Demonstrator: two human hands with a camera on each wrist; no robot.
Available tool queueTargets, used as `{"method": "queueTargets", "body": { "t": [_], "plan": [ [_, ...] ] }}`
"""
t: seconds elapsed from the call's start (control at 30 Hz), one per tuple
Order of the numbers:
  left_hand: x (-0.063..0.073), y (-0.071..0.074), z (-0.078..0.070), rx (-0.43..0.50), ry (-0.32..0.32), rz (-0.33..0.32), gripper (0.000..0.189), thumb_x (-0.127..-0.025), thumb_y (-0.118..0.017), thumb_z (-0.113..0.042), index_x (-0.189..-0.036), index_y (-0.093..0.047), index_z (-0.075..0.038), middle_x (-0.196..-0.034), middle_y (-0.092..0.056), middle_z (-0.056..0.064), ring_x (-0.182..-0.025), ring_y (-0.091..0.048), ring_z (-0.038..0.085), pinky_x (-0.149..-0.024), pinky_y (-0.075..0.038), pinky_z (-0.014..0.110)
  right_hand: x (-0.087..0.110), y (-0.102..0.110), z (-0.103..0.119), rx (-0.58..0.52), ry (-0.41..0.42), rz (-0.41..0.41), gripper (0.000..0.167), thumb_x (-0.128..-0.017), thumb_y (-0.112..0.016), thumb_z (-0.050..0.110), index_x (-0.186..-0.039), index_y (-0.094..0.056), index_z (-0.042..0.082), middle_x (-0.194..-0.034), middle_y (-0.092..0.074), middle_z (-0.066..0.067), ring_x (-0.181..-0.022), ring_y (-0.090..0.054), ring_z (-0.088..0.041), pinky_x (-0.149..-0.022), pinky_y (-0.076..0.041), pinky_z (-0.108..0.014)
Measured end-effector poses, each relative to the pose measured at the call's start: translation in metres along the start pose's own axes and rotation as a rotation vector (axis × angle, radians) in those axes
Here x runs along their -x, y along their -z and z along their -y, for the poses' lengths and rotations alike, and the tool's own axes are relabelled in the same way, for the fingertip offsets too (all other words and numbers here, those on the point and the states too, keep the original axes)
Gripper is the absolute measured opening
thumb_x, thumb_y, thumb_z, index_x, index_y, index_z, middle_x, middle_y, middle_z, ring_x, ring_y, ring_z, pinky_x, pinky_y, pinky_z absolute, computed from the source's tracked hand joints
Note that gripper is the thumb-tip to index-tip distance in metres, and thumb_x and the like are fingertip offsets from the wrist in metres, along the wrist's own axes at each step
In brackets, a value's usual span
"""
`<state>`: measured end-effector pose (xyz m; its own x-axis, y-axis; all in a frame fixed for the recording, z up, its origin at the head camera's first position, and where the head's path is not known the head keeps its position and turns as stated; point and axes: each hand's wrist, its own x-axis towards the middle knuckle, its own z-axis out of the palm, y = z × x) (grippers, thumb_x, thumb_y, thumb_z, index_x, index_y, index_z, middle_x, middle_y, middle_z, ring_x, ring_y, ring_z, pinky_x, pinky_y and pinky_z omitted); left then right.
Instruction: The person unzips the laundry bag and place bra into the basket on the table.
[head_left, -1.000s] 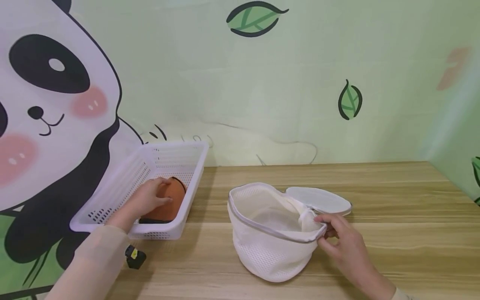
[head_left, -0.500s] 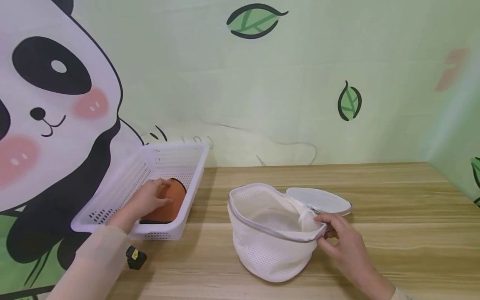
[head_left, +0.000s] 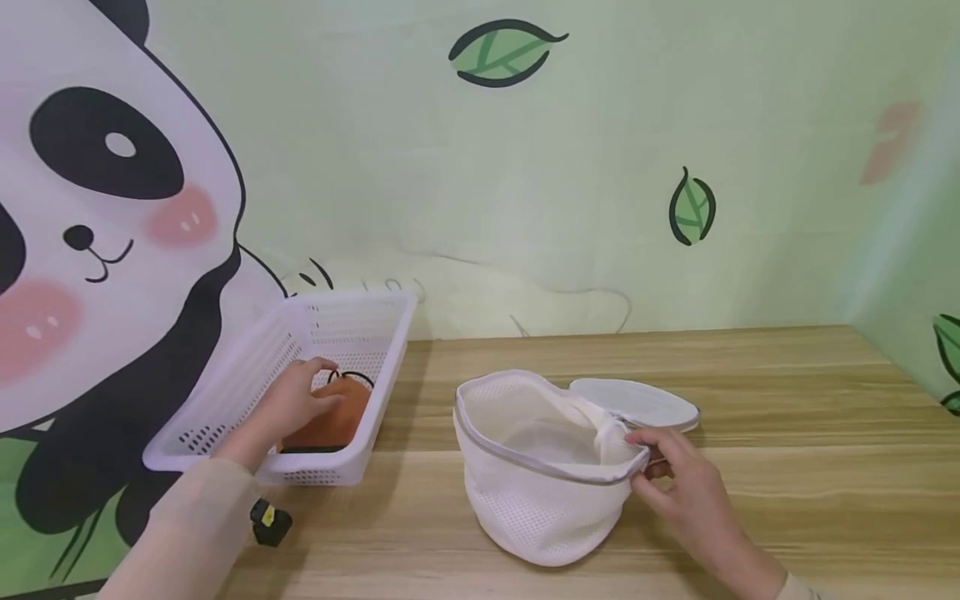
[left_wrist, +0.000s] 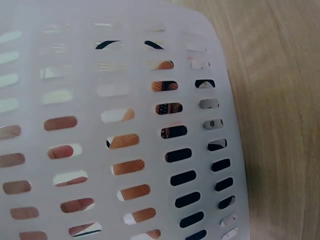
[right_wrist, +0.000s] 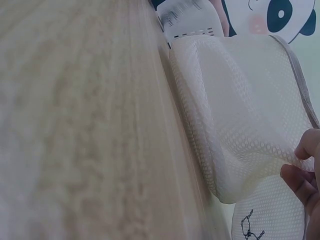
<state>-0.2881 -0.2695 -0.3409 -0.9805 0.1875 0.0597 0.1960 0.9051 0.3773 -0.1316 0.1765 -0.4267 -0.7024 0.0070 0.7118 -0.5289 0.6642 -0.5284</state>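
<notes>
An orange-brown cloth item (head_left: 341,412) with black trim and a thin black loop lies in a white perforated basket (head_left: 390,358). My left hand (head_left: 292,404) reaches into the basket over this item, thumb and forefinger spread apart; its far fingers are hidden. Through the basket's holes in the left wrist view, ribbed orange cloth (left_wrist: 131,167) and black parts show. A white mesh laundry bag (head_left: 547,508) stands with its mouth open. My right hand (head_left: 690,496) pinches the right side of its rim between thumb and fingers. The bag's round lid (head_left: 637,402) is folded back behind.
All this stands on a wood-grain table (head_left: 810,433) against a wall printed with a panda (head_left: 112,208) and leaves. Beside my left sleeve is a small black object (head_left: 270,523) with a yellow mark.
The orange-brown item has slumped lower under my left hand, and a black loop now shows at its top. The head view has tilted slightly. My right hand holds the same place.
</notes>
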Motion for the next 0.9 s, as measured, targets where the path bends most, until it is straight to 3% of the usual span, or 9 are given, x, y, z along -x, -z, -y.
{"method": "queueTargets", "body": {
  "t": [0.37, 0.9],
  "plan": [
    [0.007, 0.000, -0.008, 0.020, -0.044, -0.068, 0.053, -0.091, -0.064, -0.024, -0.135, -0.046, 0.001, -0.135, -0.047, 0.028, -0.126, -0.044, 0.044, -0.104, -0.038, 0.059, 0.000, 0.000, -0.001, 0.000, 0.006, -0.019, 0.046, -0.063, -0.071, -0.019, -0.103, -0.064, 0.002, -0.095, -0.063, -0.004, -0.076, -0.053, 0.009, -0.059, -0.047, -0.007],
    [0.023, 0.005, -0.054, 0.007, -0.206, -0.225, 0.051, -0.088, -0.065, -0.018, -0.132, -0.051, 0.002, -0.130, -0.052, 0.027, -0.123, -0.047, 0.042, -0.104, -0.039, 0.056, -0.002, 0.000, 0.001, -0.005, -0.015, -0.004, 0.042, -0.066, -0.072, -0.014, -0.105, -0.062, 0.001, -0.088, -0.062, -0.002, -0.073, -0.052, 0.009, -0.058, -0.048, -0.009]
  ]
}}
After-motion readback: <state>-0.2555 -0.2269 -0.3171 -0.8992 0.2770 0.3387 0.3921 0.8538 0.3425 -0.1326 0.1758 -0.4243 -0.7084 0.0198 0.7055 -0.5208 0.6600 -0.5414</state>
